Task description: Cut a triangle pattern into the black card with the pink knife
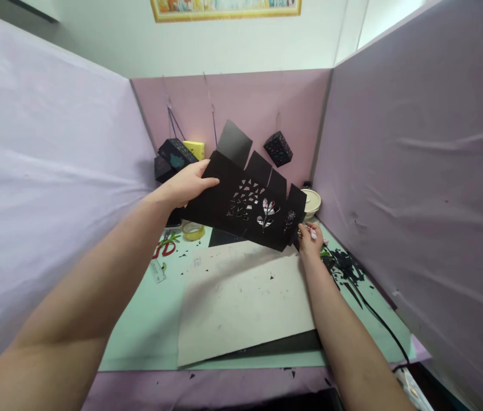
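My left hand (189, 184) grips the left end of a black paper card (220, 197), its thumb on the face. The card is raised and tilted above the work surface. Small triangles, a leafy sprig and a thin flower are cut through it, and flaps stand along its upper edge. My right hand (311, 241) is closed beside the card's lower right corner. A small pale pink object (312, 233) shows at its fingers; I cannot tell its kind. Below lies a whitish board (241, 302) with a few black scraps on it.
A pile of black paper scraps (344, 267) and a black cable (381, 319) lie at the right. On the left are red-handled scissors (166, 249) and a tape roll (193, 231). Black decorated boxes (175, 155) hang at the back. Fabric-covered partitions (417, 171) flank the table.
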### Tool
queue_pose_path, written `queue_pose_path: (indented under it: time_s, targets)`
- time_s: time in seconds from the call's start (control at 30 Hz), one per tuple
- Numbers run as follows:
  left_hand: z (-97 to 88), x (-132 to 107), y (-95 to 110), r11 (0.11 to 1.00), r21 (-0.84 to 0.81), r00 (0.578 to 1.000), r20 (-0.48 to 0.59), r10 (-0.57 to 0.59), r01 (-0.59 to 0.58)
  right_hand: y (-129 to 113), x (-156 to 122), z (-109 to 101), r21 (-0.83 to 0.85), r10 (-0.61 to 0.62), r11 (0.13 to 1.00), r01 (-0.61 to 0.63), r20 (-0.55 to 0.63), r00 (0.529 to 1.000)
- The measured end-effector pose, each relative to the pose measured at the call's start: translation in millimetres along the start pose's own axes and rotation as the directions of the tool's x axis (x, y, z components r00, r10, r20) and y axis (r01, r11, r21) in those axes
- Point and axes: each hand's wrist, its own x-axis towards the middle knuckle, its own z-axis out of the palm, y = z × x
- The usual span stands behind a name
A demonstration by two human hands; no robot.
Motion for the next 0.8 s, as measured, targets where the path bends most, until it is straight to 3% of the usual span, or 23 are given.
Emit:
queue_pose_path:
  time_s: [0.1,0.33,0.57,0.8]
  targets:
    - [-8.5,-2.4,-12.8,0.996,0.04,0.993,-0.091,0.078,-0.074,-5.1,-2.1,-0.7,0.026,-0.054,0.998,0.054,-0.005,0.999]
    - [-17.4,-18.6,-45.9,0.996,-0.049,0.979,-0.189,0.07,-0.081,-25.6,-6.7,-2.7,0.117,-0.154,0.981,0.157,-0.041,0.987]
    - [-12.9,-53.5,-80.7,0.974,-0.223,0.954,-0.298,-0.032,-0.037,-41.1,-19.5,-1.2,0.171,-0.159,0.975,0.14,0.1,0.982]
    - [-13.2,-89.4,-113.8,0.937,-0.337,0.929,-0.306,-0.206,0.097,-47.3,-31.8,-0.5,0.166,-0.164,0.978,0.126,0.241,0.957]
